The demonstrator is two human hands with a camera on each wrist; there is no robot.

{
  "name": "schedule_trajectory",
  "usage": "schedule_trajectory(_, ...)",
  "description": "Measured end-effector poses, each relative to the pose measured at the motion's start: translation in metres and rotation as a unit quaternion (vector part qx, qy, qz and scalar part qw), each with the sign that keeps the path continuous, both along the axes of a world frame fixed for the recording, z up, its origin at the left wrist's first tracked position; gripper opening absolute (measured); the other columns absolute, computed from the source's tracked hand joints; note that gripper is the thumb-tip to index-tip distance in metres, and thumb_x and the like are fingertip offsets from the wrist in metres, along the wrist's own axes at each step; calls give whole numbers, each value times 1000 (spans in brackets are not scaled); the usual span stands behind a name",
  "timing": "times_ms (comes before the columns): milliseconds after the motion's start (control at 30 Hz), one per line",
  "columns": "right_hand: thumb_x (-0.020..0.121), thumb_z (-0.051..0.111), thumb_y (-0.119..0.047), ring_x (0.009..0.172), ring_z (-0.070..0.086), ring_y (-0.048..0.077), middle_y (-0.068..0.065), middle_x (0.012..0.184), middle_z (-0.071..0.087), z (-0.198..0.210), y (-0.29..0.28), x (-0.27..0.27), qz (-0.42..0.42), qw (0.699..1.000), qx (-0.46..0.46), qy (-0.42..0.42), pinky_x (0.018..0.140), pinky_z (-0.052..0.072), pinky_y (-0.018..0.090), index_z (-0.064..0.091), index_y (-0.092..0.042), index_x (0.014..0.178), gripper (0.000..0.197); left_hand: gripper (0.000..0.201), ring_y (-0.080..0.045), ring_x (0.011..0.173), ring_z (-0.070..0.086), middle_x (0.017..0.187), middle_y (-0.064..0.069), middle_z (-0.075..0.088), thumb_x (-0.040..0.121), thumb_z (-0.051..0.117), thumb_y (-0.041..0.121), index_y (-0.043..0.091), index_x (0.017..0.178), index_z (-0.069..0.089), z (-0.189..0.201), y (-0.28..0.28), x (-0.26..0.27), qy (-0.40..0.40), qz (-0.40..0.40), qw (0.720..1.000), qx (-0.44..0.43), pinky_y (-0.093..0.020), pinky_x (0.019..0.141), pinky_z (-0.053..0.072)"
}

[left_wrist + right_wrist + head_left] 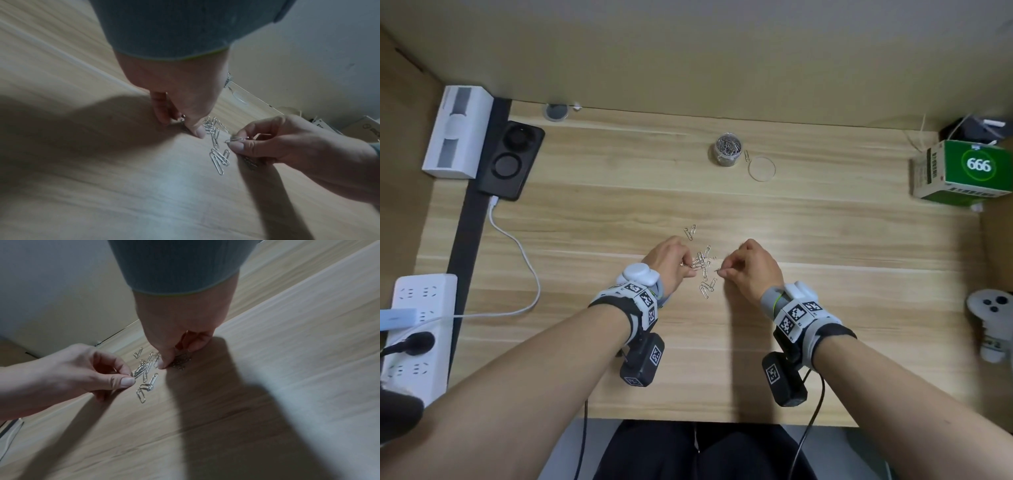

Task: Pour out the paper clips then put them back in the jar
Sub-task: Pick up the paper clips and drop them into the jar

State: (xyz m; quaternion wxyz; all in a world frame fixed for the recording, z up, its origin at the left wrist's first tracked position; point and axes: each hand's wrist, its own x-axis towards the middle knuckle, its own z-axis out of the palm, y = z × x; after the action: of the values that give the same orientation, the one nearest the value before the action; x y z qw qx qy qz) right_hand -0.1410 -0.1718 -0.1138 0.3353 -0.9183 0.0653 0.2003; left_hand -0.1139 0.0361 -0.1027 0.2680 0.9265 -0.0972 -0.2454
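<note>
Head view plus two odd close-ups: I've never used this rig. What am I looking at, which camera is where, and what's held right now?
No machine here: a person works with two bare hands, each wrist wearing a strapped-on camera. The wide picture comes from a camera on the head, looking down at the wooden desk. The other two look along each wrist at the fingers.

On the desk, a small pile of loose paper clips lies between the hands. Farther back stands the open jar, already holding many clips, with its clear lid lying beside it.

The left hand pinches clips at the pile's edge. The right hand pinches one clip between thumb and finger, with more bunched under its curled fingers.
</note>
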Motion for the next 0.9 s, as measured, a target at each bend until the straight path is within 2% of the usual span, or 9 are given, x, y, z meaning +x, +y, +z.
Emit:
schedule_trajectory(133,74,81,-33,83,60,11,-10,90,58,1,-1,2,-2,1000,16,5,74,50,32,71,-26,73,13,17,-22,86,53,93,2,49,81,75,22,10,79,64,0,0,-3,-3,-16,1000,11,-34,74,43)
schedule_trajectory(200,74,80,-35,81,61,10,-11,87,62,0,-3,4,-12,1000,22,15,76,52,34,70,-26,72,14,16,-22,83,54,92,2,49,84,72,22,12,80,61,1,0,-4,-7,-11,1000,11,-33,72,42)
schedule_trajectory(333,74,79,-38,77,66,12,-10,77,71,0,-10,11,-39,998,23,33,75,55,34,69,-25,73,17,17,-23,81,56,91,-1,60,89,66,23,17,81,53,6,0,1,2,3,1000,15,-32,69,42)
schedule_trajectory(433,77,77,-31,79,69,15,-9,78,74,-1,-13,19,-68,996,37,39,78,56,34,70,-25,72,10,15,-23,81,60,83,1,65,86,68,20,20,77,55,9,2,9,26,25,999,14,-34,71,47)
schedule_trajectory(567,77,74,-29,86,71,13,-10,83,77,-8,-13,27,-100,990,75,60,85,57,35,78,-28,76,4,19,-17,72,61,68,12,60,81,69,23,26,68,56,14,-1,17,36,58,998,-11,-32,66,49)
schedule_trajectory(667,78,73,-33,90,71,14,-9,86,78,-2,-15,40,-126,985,100,67,90,56,36,79,-32,85,9,17,-16,70,61,66,11,61,79,70,30,24,69,58,25,-6,37,44,73,996,-18,-31,64,49)
schedule_trajectory(800,78,72,-34,90,72,13,-11,87,78,19,-25,68,-163,974,147,56,92,56,38,78,-38,88,12,11,-16,68,62,64,9,63,75,71,25,20,70,64,49,-20,76,25,126,991,-40,-27,62,47)
schedule_trajectory(900,83,73,-24,74,67,9,-8,74,76,40,-33,101,-191,965,176,36,90,56,39,81,-27,87,9,11,-15,68,59,63,11,59,76,73,25,21,70,64,68,-34,111,6,151,987,-49,-25,60,41)
